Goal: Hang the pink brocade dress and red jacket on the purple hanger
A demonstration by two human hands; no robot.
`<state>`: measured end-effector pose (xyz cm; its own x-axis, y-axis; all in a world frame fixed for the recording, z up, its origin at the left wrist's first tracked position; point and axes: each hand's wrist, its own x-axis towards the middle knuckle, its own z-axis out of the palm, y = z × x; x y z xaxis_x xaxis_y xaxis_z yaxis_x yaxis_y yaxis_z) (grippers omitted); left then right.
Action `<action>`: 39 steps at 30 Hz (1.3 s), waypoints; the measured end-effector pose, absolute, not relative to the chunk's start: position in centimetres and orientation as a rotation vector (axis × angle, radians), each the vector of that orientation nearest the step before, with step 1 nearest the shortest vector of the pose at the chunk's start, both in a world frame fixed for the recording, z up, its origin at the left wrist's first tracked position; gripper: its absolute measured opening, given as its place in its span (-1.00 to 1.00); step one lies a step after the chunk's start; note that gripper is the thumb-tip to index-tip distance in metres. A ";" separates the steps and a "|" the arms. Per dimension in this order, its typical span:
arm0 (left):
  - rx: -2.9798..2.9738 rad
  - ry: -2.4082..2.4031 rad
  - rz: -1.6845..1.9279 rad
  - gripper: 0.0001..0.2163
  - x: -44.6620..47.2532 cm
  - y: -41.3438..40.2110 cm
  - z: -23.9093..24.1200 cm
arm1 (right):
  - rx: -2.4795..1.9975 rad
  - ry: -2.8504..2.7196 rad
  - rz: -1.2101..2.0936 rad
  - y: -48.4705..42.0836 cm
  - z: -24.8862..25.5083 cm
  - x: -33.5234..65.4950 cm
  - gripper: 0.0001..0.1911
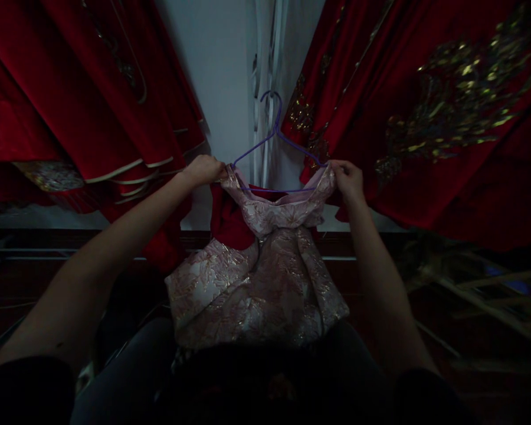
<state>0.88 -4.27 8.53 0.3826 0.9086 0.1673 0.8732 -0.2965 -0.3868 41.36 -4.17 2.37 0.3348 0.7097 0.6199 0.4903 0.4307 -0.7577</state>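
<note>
A pale pink brocade dress (283, 265) with a shiny floral pattern hangs on a thin purple hanger (277, 125) in front of me. My left hand (207, 170) is closed on the dress's left shoulder strap, at that end of the hanger. On the other side, my right hand (347, 178) pinches the right strap by the hanger's end. The hanger's hook points up and away, with nobody's hand on it. Part of a red cloth (232, 221) shows behind the bodice. The skirt spreads down toward my lap, its lower edge in deep shadow.
Red garments with gold trim (115, 118) hang at the left. More red cloth with gold sequins (460, 100) hangs at the right. A pale wall (225, 65) stands between them. Wooden bars (473, 295) lie in the dim lower right, blurred.
</note>
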 end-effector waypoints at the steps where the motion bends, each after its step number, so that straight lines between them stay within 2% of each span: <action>1: -2.227 -1.546 0.130 -0.51 0.5 -4.3 8.7 | -1.230 -1.244 0.223 -4.1 2.1 41.7 -0.72; 5: -2.289 -1.628 0.266 -0.59 -1.5 -4.7 8.8 | -1.246 -1.058 0.353 -4.8 0.5 42.9 -0.74; 10: -2.451 -1.661 0.508 -0.69 -3.2 -6.2 5.8 | -1.301 -0.913 0.605 -6.5 -1.5 43.0 -0.74; 15: -2.478 -1.416 0.227 -0.65 -0.6 -8.2 3.7 | -1.428 -1.059 0.883 -9.1 -4.1 41.9 -0.80; 19: -2.573 -1.019 -0.092 -0.66 4.0 -8.5 4.5 | -1.347 -1.341 0.963 -11.4 -5.2 41.4 -0.68; 24: -2.658 -0.765 -0.340 -0.74 9.5 -7.1 2.6 | -1.283 -1.353 0.792 -12.5 -3.9 41.1 -0.66; 27: -2.642 -0.892 -0.444 -0.80 11.5 -6.7 -0.7 | -1.305 -1.313 0.670 -12.5 -3.1 41.4 -0.68; 31: -2.471 -1.172 -0.719 -0.77 13.0 -8.6 -3.7 | -1.310 -1.277 0.532 -12.1 -3.2 42.3 -0.70; 39: -2.332 -1.258 -0.981 -0.78 12.1 -15.4 -2.8 | -1.359 -1.115 0.277 -10.7 -4.7 43.3 -0.68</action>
<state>12.09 -15.44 -2.77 0.3786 0.6086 0.6973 0.8246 -0.5639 0.0445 43.28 -10.65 -4.67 0.4970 0.7300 0.4692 0.4254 0.2663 -0.8649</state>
